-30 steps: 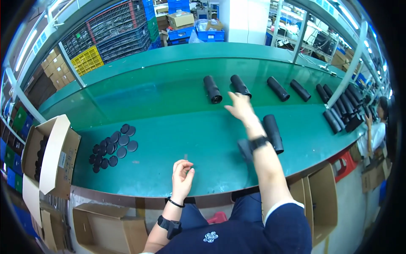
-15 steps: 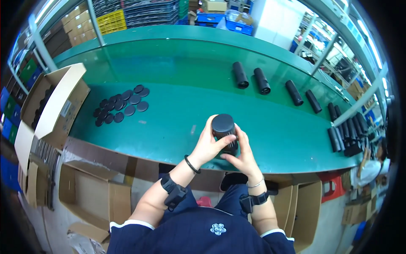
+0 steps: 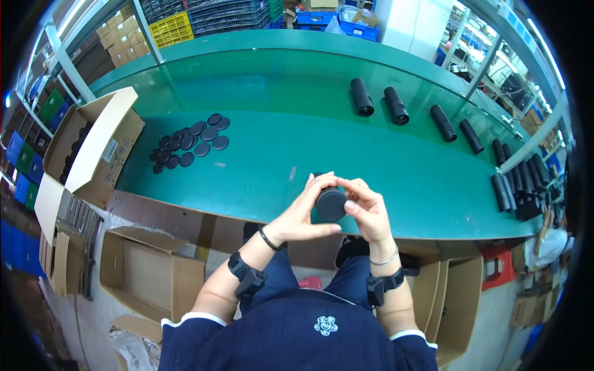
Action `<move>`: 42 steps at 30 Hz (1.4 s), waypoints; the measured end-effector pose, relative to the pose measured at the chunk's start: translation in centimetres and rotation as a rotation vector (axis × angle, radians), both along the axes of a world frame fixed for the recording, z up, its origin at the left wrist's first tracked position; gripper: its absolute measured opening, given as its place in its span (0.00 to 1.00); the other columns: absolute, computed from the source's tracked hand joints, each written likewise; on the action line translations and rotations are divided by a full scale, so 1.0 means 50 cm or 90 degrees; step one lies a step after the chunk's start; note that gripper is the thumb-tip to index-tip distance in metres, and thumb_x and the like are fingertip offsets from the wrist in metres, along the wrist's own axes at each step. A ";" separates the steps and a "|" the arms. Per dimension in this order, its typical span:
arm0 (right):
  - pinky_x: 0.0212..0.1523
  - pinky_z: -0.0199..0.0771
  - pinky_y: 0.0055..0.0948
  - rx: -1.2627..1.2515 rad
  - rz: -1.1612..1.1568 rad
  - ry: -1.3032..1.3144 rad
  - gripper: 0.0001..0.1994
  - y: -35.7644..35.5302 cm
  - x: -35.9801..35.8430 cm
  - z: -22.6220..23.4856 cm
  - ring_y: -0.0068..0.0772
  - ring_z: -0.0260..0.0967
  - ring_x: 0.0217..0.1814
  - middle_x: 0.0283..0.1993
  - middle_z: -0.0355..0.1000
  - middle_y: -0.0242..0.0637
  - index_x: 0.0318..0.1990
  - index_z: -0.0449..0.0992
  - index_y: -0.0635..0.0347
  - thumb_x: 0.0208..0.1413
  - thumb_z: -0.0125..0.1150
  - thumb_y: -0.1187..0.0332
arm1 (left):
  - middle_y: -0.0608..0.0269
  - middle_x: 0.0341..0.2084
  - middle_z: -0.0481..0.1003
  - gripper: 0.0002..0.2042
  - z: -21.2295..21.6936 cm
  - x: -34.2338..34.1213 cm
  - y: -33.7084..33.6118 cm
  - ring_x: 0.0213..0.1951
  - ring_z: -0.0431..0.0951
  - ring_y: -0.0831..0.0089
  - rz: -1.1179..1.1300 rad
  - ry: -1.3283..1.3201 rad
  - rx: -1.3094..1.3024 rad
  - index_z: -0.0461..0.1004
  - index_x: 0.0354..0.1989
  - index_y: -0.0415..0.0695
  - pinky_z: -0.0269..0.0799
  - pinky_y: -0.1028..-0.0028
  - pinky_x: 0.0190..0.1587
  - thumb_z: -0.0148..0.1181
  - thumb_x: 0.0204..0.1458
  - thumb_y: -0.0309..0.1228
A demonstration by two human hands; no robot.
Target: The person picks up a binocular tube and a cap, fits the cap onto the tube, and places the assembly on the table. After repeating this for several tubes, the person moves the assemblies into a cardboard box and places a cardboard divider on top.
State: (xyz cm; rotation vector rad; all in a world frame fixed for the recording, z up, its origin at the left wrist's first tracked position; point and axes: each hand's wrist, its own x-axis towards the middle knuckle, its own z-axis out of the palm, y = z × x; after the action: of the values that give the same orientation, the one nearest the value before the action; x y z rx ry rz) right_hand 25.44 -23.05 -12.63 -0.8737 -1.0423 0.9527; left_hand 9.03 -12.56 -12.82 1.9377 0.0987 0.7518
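Observation:
A black cylinder (image 3: pixel 331 204) is between my hands above the table's near edge, its round capped end tilted toward me. My left hand (image 3: pixel 307 212) wraps its left and far side, with the thumb stretched out below. My right hand (image 3: pixel 369 213) grips the cylinder's right side, its thumb and fingers at the rim of the cap. The cylinder's far part is mostly hidden behind my fingers. Loose black round caps (image 3: pixel 187 143) lie in a group on the green table to the left. Several black cylinders (image 3: pixel 396 106) lie on their sides toward the far right.
A cardboard box (image 3: pixel 117 151) with black pieces inside stands at the table's left end. More black cylinders (image 3: pixel 526 179) are piled at the right end by a metal post. Open cartons (image 3: pixel 142 272) stand below the near edge, near a red stool (image 3: pixel 497 267).
The cylinder has tipped from roughly upright so its capped end faces me. My left thumb has come off its side, and my right fingers have moved up to the cap rim.

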 end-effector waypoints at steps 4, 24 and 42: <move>0.43 0.59 0.21 0.020 0.007 -0.052 0.20 -0.008 -0.020 -0.013 0.21 0.57 0.40 0.41 0.63 0.29 0.53 0.76 0.62 0.51 0.65 0.73 | 0.55 0.55 0.65 0.28 -0.044 0.000 -0.006 0.65 0.59 0.58 0.026 -0.040 -0.037 0.62 0.55 0.44 0.33 0.52 0.69 0.66 0.46 0.37; 0.25 0.59 0.14 -0.055 -0.186 0.025 0.06 0.024 -0.020 0.022 0.11 0.61 0.24 0.24 0.68 0.24 0.31 0.72 0.59 0.56 0.64 0.72 | 0.63 0.49 0.66 0.28 -0.020 0.080 0.053 0.53 0.66 0.74 -0.071 -0.128 -0.276 0.60 0.60 0.45 0.62 0.73 0.57 0.65 0.52 0.31; 0.60 0.66 0.30 -0.015 -0.178 -0.140 0.36 0.040 0.042 0.018 0.30 0.61 0.62 0.59 0.64 0.38 0.63 0.62 0.61 0.44 0.71 0.77 | 0.48 0.48 0.70 0.33 0.005 0.123 0.056 0.52 0.72 0.52 0.084 0.007 -0.004 0.61 0.58 0.40 0.69 0.64 0.53 0.69 0.40 0.29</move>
State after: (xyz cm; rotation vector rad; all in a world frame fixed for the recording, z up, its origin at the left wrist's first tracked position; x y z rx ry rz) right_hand 27.52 -21.04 -11.73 -1.1299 -1.0622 0.6456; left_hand 15.17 -9.74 -12.56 1.9432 0.2375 0.8268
